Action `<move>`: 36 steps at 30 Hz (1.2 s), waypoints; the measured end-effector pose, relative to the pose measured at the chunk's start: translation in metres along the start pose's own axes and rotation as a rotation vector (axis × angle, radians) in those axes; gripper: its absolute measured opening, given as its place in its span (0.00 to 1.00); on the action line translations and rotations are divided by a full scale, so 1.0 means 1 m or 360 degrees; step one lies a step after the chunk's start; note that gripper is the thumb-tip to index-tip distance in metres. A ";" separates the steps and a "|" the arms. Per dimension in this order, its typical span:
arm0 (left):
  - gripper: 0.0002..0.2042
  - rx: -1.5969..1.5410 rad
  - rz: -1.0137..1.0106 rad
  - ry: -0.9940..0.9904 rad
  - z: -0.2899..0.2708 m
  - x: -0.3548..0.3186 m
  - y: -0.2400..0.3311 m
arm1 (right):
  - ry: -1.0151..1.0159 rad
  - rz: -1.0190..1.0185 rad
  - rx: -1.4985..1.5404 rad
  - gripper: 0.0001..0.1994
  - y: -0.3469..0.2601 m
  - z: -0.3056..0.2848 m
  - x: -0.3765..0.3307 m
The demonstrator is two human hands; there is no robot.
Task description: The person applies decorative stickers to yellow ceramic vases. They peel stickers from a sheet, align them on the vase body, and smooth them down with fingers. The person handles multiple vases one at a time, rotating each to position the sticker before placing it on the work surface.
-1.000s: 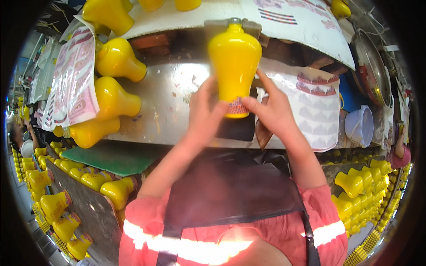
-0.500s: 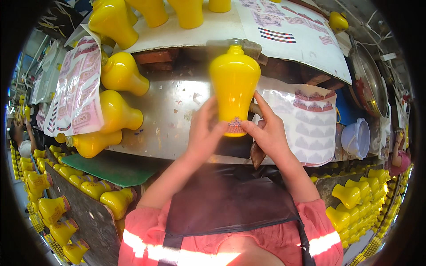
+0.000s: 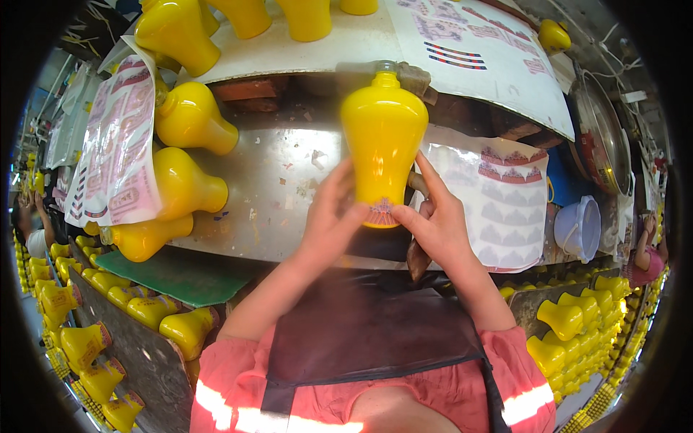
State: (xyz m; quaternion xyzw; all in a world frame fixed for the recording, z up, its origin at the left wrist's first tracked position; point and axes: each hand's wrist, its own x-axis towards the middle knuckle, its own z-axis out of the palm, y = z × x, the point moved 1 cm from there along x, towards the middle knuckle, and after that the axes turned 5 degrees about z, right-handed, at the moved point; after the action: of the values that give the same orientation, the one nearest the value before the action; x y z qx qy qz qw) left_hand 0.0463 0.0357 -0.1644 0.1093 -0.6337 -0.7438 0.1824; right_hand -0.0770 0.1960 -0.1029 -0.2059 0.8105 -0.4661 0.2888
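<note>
A glossy yellow bottle [image 3: 384, 133] lies in front of me with its narrow neck pointing away. Near its base, a patterned decal [image 3: 381, 211] in reddish and blue tones sits against the yellow surface. My left hand [image 3: 333, 209] is at the bottle's lower left side, its thumb by the decal's left edge. On the opposite side, my right hand [image 3: 437, 220] presses its thumb at the decal's right edge while its fingers reach along the bottle. Both hands are closed around the base. A dark grey piece [image 3: 413, 78] shows behind the neck; whether they touch I cannot tell.
Right of the bottle lies a decal sheet [image 3: 512, 198], partly used, with a pale lavender bucket [image 3: 577, 227] beyond. Several yellow bottles [image 3: 191, 184] lie at the left beside a pink decal sheet [image 3: 115, 159]. A white board [image 3: 361, 47] spans the far side; a green board [image 3: 173, 278] lies nearer.
The bottle's base has shifted very slightly toward me, with both hands keeping their places on it. The surroundings are displaced a little as the view moves.
</note>
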 end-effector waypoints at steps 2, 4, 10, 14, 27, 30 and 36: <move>0.37 -0.0029 -0.0017 -0.0020 -0.001 0.000 -0.001 | 0.0001 0.0006 -0.0042 0.46 -0.001 -0.001 -0.001; 0.38 -0.0021 -0.0028 -0.0046 -0.002 -0.001 -0.002 | 0.0023 -0.0017 -0.0099 0.44 -0.003 -0.001 -0.003; 0.39 0.0022 -0.0044 -0.0111 -0.005 -0.002 -0.003 | 0.0097 -0.0153 -0.0222 0.47 -0.002 0.002 -0.005; 0.40 0.0064 -0.0035 -0.0111 -0.004 -0.002 -0.003 | 0.0092 -0.0138 -0.0217 0.47 0.000 0.002 -0.003; 0.34 0.0056 0.0071 -0.0029 -0.001 -0.002 -0.011 | 0.0023 -0.0042 0.0277 0.35 0.020 -0.002 0.007; 0.32 0.0238 0.0116 0.0012 -0.005 0.001 -0.009 | -0.0007 -0.0180 0.0247 0.33 0.021 -0.005 0.004; 0.33 0.0332 0.0095 0.0109 -0.001 0.001 -0.008 | -0.0003 -0.0127 0.0197 0.34 0.018 0.008 -0.007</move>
State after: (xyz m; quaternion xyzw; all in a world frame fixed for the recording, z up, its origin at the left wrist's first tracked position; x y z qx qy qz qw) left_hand 0.0450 0.0359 -0.1729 0.1341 -0.7041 -0.6638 0.2136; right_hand -0.0679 0.2036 -0.1197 -0.2203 0.7710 -0.5263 0.2828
